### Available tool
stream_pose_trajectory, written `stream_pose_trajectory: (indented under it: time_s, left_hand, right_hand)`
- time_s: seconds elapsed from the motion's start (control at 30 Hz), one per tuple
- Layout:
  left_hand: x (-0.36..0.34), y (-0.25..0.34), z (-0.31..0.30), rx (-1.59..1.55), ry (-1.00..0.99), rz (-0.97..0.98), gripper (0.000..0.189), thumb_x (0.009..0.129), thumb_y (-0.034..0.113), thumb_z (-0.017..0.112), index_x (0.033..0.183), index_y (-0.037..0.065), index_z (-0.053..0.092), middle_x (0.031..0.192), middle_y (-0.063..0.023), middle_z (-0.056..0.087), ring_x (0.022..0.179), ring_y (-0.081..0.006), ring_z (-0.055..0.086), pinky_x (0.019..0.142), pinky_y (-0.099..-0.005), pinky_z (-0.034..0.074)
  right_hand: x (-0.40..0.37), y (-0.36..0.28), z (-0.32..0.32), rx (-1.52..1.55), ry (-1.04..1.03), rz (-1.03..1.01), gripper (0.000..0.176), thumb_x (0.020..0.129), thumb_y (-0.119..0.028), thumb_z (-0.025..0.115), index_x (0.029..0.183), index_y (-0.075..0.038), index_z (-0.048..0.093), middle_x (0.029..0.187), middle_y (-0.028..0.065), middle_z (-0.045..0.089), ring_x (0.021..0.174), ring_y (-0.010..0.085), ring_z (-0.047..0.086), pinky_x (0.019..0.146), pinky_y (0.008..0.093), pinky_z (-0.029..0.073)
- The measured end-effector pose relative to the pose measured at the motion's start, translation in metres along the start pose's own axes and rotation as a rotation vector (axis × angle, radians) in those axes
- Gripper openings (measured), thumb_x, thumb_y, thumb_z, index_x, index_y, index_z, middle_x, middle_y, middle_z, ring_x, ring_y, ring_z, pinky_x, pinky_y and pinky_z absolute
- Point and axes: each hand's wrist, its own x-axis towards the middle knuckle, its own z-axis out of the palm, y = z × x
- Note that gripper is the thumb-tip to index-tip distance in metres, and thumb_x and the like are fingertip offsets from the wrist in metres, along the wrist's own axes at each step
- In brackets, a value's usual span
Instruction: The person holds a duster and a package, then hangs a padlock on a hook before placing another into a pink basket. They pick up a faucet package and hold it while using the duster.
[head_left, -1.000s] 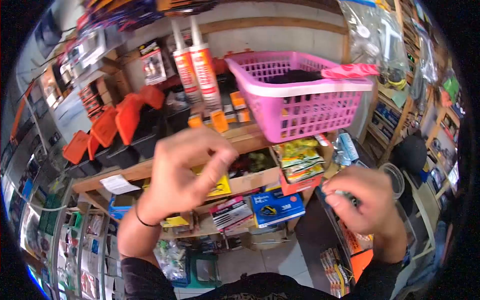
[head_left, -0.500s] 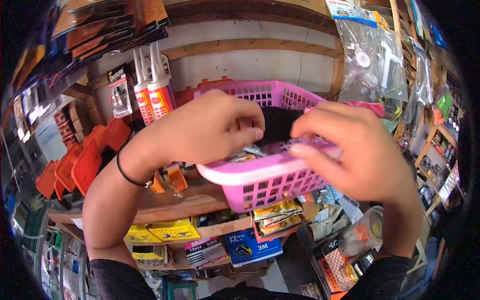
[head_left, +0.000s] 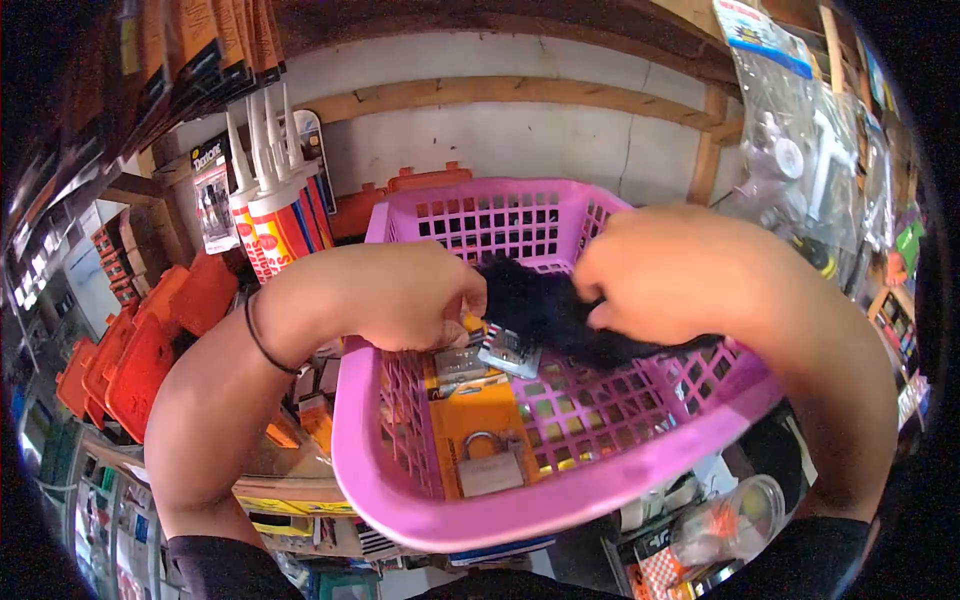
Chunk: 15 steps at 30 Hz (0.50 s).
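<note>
A pink plastic basket [head_left: 355, 440] with lattice sides is tilted toward me, its inside showing. Over its left side, my left hand [head_left: 415, 300] is closed, with its fingertips against a small carded packet [head_left: 512, 352]. Below that packet lies a padlock in orange packaging [head_left: 485, 450]. My right hand [head_left: 660, 275] is blurred, its fingers curled at the edge of a black fuzzy bundle [head_left: 545, 305] in the basket. The contact between those fingertips and the bundle is partly hidden.
Silicone sealant tubes [head_left: 270, 225] and a hanging Dextone pack [head_left: 213, 195] stand behind on the left. Orange-red plastic bins [head_left: 150, 350] line the left side. Clear bags of fittings [head_left: 790, 150] hang at the right, above a clear plastic jar [head_left: 745, 515].
The basket has come closer and tipped toward me, exposing its contents. My left hand has moved slightly left, and my right hand has left the near rim for the black bundle.
</note>
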Motion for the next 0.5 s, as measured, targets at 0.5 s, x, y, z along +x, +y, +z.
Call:
stream_pose_trajectory:
  time_s: [0.5]
  left_hand:
    - [0.034,-0.028,0.015,0.156,-0.154,-0.129,0.018,0.057,0.015,0.059,0.067,0.000,0.061,0.064,-0.0225,0.055,0.059,-0.0331,0.058,0.055,-0.0392,0.045]
  right_hand:
    - [0.096,-0.064,0.073,0.174,-0.222,-0.728,0.030,0.075,-0.031,0.057,0.079,-0.002,0.062,0.089,0.0145,0.061,0.084,0.0296,0.058,0.074,0.0385,0.047]
